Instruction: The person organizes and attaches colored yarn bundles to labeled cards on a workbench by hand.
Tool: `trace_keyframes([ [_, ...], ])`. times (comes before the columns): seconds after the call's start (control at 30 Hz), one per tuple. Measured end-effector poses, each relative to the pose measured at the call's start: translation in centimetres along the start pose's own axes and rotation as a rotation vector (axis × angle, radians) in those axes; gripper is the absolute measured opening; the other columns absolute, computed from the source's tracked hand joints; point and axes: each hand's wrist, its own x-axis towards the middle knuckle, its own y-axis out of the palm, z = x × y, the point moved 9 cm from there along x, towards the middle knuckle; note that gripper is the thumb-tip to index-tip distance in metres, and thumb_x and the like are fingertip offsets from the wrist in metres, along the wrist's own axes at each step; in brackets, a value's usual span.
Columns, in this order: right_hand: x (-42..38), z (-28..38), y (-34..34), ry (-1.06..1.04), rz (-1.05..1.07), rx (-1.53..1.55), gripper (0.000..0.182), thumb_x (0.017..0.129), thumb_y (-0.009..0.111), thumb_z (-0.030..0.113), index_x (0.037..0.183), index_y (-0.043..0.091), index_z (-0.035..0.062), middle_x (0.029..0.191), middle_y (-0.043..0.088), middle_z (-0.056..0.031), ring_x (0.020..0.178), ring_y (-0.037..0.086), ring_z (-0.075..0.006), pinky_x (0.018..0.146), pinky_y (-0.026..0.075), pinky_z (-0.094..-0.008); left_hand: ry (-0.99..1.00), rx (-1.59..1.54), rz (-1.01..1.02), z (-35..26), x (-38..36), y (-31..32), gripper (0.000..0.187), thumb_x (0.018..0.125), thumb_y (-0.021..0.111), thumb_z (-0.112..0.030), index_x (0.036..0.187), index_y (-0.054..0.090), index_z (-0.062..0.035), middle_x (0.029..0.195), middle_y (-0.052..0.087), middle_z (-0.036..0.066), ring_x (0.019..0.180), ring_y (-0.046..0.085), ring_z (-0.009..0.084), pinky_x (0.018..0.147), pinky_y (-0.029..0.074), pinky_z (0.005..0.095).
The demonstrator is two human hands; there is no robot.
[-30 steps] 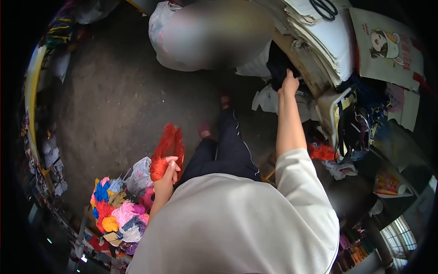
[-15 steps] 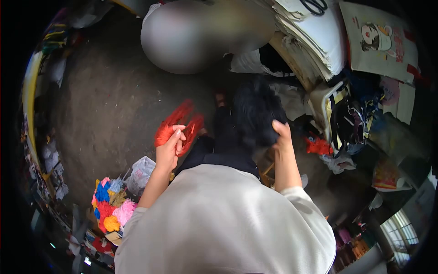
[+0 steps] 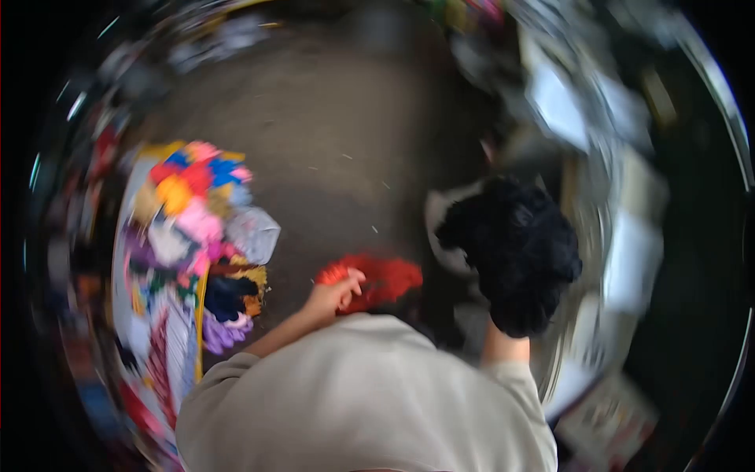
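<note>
Red tassel bundle [image 3: 376, 279] sits low in the middle of the view, right in front of the person's chest, and the left hand [image 3: 334, 295] has it. The fingers are curled tight around the near end, and the loose red strands fan off to the right of the fist. That grip is firmly closed on the bundle.

Over on the other side, a big black fluffy bundle [image 3: 515, 259] is up in the air, raised above the right forearm. It covers the right hand completely, so the hand itself is hidden. How that grip is set on it I cannot tell; only the wrist shows, coming up out of the pale sleeve [image 3: 515, 377] beneath the dark mass. The black bundle and the red one are apart, with a gap of floor between them.

The whole picture is smeared with motion, so fine detail is lost. Down below lies a bare grey-brown floor [image 3: 338, 141]. Off to the left, a heap of coloured tassels [image 3: 193, 228] spreads out in pink, yellow, blue, red and purple, with a pale plastic bag [image 3: 253, 234] at its right edge, near the left hand. On the right, pale blurred shapes streak past; what they are I cannot tell.
</note>
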Motion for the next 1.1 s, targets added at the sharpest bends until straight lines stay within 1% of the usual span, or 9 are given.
trace_keyframes([
  [0.17,15.0,-5.2,12.7,-0.13,0.496,-0.025,0.052,0.08,0.058,0.034,0.112,0.058,-0.006,0.115,0.06,-0.0208,0.104,0.058,-0.0344,0.093,0.044,-0.0416,0.141,-0.21,-0.302,0.5,-3.3,-8.4,0.017,0.094,0.054,-0.02,0.1,0.063,-0.006,0.076,0.058,0.0,0.053,0.044,0.0049,0.046,0.034,0.0203],
  [0.33,23.7,-19.3,15.5,0.289,0.04,0.164,0.031,0.086,0.051,0.017,0.11,0.063,0.0025,0.113,0.062,-0.0151,0.108,0.056,-0.0298,0.092,0.045,-0.0407,0.284,-0.351,-0.513,0.6,-3.1,-18.1,0.017,0.093,0.056,-0.019,0.098,0.064,-0.0058,0.075,0.06,0.001,0.055,0.047,0.0061,0.047,0.037,0.0211],
  [0.4,26.1,-33.3,13.4,0.862,0.072,0.776,0.031,0.087,0.056,0.025,0.11,0.064,0.0056,0.111,0.064,-0.0123,0.105,0.06,-0.0283,0.095,0.046,-0.0405,0.351,-0.384,-0.579,-1.0,-2.6,-23.0,0.017,0.093,0.056,-0.019,0.098,0.064,-0.0057,0.075,0.06,0.0,0.054,0.047,0.0064,0.047,0.037,0.0212],
  [0.47,29.7,-37.2,15.3,0.926,-0.068,0.685,0.032,0.087,0.057,0.028,0.11,0.063,0.0051,0.108,0.066,-0.0101,0.101,0.062,-0.0266,0.095,0.047,-0.0399,0.272,-0.487,-0.722,-0.1,-2.8,-27.5,0.016,0.091,0.058,-0.022,0.093,0.064,-0.0071,0.069,0.059,-0.002,0.052,0.045,0.0054,0.045,0.034,0.0226],
  [0.5,31.7,-42.0,13.7,0.973,-0.101,0.558,0.042,0.086,0.058,0.025,0.121,0.055,0.0019,0.119,0.061,-0.0141,0.109,0.058,-0.0318,0.099,0.044,-0.044,0.252,-0.576,-0.76,-0.4,-3.2,-29.2,0.015,0.091,0.058,-0.021,0.092,0.064,-0.0076,0.069,0.058,-0.002,0.051,0.044,0.0055,0.044,0.034,0.0228],
  [0.63,34.8,-48.1,16.9,1.139,0.08,0.285,0.032,0.088,0.058,0.021,0.114,0.057,0.0022,0.11,0.064,-0.0122,0.103,0.062,-0.0285,0.094,0.048,-0.0433,0.315,-0.717,-0.888,1.1,-4.5,-36.1,0.012,0.09,0.058,-0.02,0.092,0.064,-0.0088,0.068,0.058,-0.002,0.049,0.041,0.005,0.043,0.032,0.023],
  [0.77,32.2,-56.0,11.2,1.502,0.157,-0.27,0.036,0.082,0.068,0.019,0.11,0.06,-0.0015,0.108,0.065,-0.0139,0.1,0.063,-0.0318,0.089,0.05,-0.0468,0.437,-0.857,-1.057,2.7,-7.3,-39.3,0.008,0.091,0.058,-0.017,0.09,0.063,-0.0117,0.066,0.058,-0.001,0.042,0.039,0.005,0.038,0.029,0.0211],
  [0.9,29.9,-63.6,11.4,1.903,0.046,-0.097,0.038,0.085,0.063,0.019,0.116,0.057,-0.0016,0.115,0.062,-0.0187,0.107,0.059,-0.0379,0.098,0.041,-0.0556,0.278,-0.983,-1.315,6.2,-7.9,-40.4,0.01,0.091,0.057,-0.017,0.085,0.061,-0.0111,0.061,0.056,0.0,0.038,0.04,0.0068,0.034,0.027,0.0223],
  [1.1,39.5,-82.5,18.5,1.822,0.005,-0.46,0.028,0.083,0.062,0.017,0.103,0.062,-0.0029,0.098,0.067,-0.0204,0.093,0.064,-0.0371,0.087,0.049,-0.0551,0.288,-1.089,-1.468,8.0,-3.9,-43.3,0.015,0.09,0.057,-0.019,0.081,0.06,-0.0074,0.055,0.052,0.0,0.037,0.041,0.0095,0.034,0.03,0.024],
])
